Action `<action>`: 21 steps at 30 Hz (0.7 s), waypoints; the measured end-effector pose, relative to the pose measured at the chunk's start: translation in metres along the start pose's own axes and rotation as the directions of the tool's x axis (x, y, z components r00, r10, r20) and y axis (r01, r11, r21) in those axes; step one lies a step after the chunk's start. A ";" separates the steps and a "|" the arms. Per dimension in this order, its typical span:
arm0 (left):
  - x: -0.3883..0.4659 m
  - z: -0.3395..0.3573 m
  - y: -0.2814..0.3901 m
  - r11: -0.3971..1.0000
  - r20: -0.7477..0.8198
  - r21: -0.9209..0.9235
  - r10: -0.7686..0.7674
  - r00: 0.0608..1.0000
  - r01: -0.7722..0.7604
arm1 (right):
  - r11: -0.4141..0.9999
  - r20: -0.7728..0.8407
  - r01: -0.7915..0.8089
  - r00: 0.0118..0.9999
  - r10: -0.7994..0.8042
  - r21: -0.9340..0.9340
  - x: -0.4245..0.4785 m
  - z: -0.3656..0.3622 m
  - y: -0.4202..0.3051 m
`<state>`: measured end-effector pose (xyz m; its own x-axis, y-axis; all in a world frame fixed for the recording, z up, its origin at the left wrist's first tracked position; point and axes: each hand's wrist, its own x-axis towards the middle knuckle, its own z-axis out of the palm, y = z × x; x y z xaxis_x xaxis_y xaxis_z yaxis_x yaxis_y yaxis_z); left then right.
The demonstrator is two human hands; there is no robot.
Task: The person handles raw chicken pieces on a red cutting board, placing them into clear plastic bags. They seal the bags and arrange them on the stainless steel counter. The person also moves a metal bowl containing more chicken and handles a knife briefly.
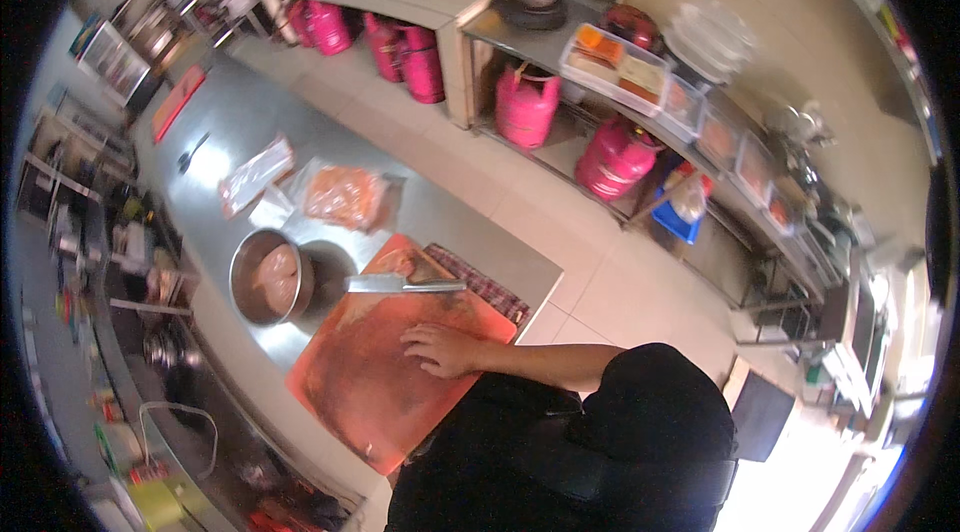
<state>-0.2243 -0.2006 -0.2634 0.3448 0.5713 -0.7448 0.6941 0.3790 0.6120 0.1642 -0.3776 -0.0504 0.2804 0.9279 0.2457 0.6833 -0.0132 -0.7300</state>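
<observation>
My right hand (442,350) lies palm down over a worn red cutting board (375,359), fingers a little apart and nothing in its grasp. My left hand is out of view. A cleaver (405,283) with a broad metal blade rests across the far part of the board. Just beyond the blade sits a small lump of what looks like raw meat (397,262). Beside the board stands a steel pot (236,284) with pale raw meat (279,278) inside. Farther up the table is a clear plastic bag of pinkish meat (341,196).
A checked cloth (480,284) shows from under the board's edge. The steel table (292,100) also carries a plastic packet (257,175) and a second red board (178,102). Pink gas cylinders (527,108) stand beneath the opposite counter, which holds several food containers (615,70).
</observation>
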 end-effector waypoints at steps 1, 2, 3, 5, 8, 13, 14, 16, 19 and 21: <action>0.013 0.003 0.015 1.000 0.029 0.016 0.002 1.000 -0.003 | 1.000 -0.016 0.031 0.999 -0.031 -0.005 -0.008 -0.002 0.003; 0.014 -0.003 0.023 1.000 -0.001 0.000 0.006 1.000 -0.006 | 0.997 -0.025 0.080 0.997 -0.079 0.023 -0.006 0.000 0.003; 0.016 -0.002 0.028 1.000 -0.016 -0.007 0.008 1.000 -0.008 | 0.990 -0.032 0.134 0.991 -0.133 0.052 -0.002 0.002 0.003; 0.027 -0.002 0.053 1.000 0.006 0.014 0.015 1.000 -0.015 | 0.987 -0.079 0.147 0.987 -0.142 0.061 -0.005 0.004 0.006; 0.047 0.014 0.093 0.998 0.075 0.069 0.007 0.997 -0.012 | 0.996 -0.151 0.085 0.985 -0.081 0.021 -0.015 0.009 0.011; 0.049 0.036 0.110 0.992 0.125 0.124 0.004 0.992 -0.020 | 0.993 -0.178 0.112 0.979 -0.104 0.034 -0.014 0.010 0.010; 0.050 0.039 0.112 0.991 0.138 0.134 0.005 0.990 -0.024 | 0.994 -0.175 0.106 0.980 -0.097 0.038 -0.014 0.010 0.009; 0.050 0.039 0.116 0.988 0.154 0.152 0.009 0.988 -0.032 | 0.994 -0.175 0.101 0.980 -0.092 0.045 -0.012 0.010 0.007; 0.052 0.038 0.120 0.984 0.181 0.177 0.007 0.983 -0.039 | 0.992 -0.210 0.117 0.972 -0.106 0.040 -0.012 0.014 0.009; 0.052 0.034 0.120 0.981 0.186 0.188 0.006 0.983 -0.042 | 0.993 -0.203 0.106 0.975 -0.095 0.044 -0.012 0.015 0.010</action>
<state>-0.1015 -0.1500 -0.2377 0.4608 0.4283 -0.7773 0.7855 0.2109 0.5818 0.1577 -0.3831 -0.0700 0.3449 0.8302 0.4380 0.6790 0.1014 -0.7271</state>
